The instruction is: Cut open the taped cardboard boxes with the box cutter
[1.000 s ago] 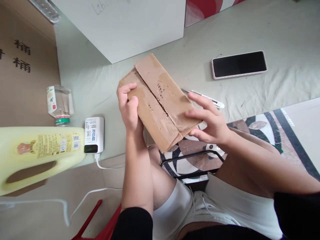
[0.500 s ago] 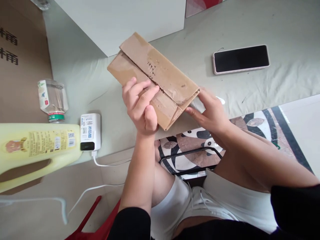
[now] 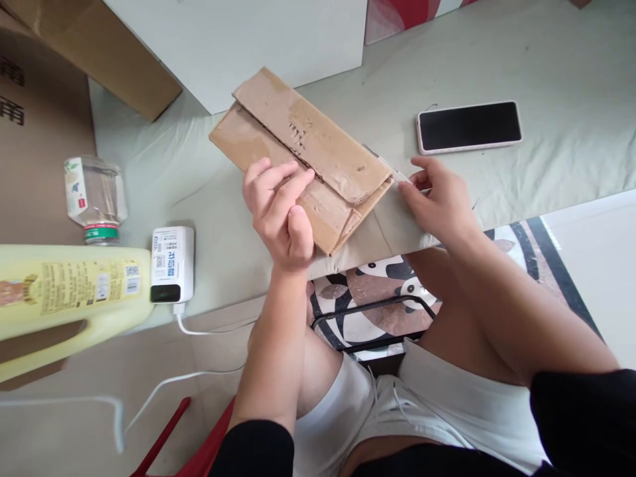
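My left hand (image 3: 279,212) supports a flat brown cardboard box (image 3: 303,159), with its fingers lying over the upper face. The box is held tilted above the cloth-covered table; its taped surface has a long seam down the middle and torn, punctured spots. My right hand (image 3: 440,199) is just off the box's right end, fingers curled and thumb towards the index finger. A thin, pale, see-through piece (image 3: 395,171) runs from behind the box edge to these fingers. Most of it is hidden, so its kind is unclear. A small white tip shows below the palm.
A phone (image 3: 470,126) lies on the table (image 3: 561,86) at right. Behind the box stands a white box (image 3: 248,46). On the left are a clear bottle (image 3: 99,195), a white device (image 3: 172,262) with a cable, a yellow jug (image 3: 74,285) and a large carton (image 3: 44,146).
My right hand has moved away from the box's right end, to the right, and its fingers are more curled. My left hand keeps its hold on the box. The view has shifted slightly.
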Demonstrator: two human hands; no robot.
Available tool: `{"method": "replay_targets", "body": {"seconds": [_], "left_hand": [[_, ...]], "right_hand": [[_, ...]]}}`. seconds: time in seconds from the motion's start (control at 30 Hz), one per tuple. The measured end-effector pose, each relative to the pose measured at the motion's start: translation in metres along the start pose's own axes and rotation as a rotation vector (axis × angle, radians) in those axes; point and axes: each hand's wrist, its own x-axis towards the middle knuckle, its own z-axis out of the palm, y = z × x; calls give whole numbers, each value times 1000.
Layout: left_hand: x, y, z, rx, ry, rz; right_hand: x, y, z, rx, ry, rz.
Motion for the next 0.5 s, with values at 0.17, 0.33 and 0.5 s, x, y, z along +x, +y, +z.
{"method": "replay_targets", "body": {"seconds": [0.17, 0.33, 0.5], "left_hand": [[5, 6, 5, 52, 33, 39], [1, 19, 2, 45, -36, -88], [-1, 36, 4, 108, -32, -120]], "right_hand": [[-8, -11, -1, 524, 16, 44], [-7, -7, 10, 612, 124, -76], [-3, -8, 13, 780, 238, -259]]}}
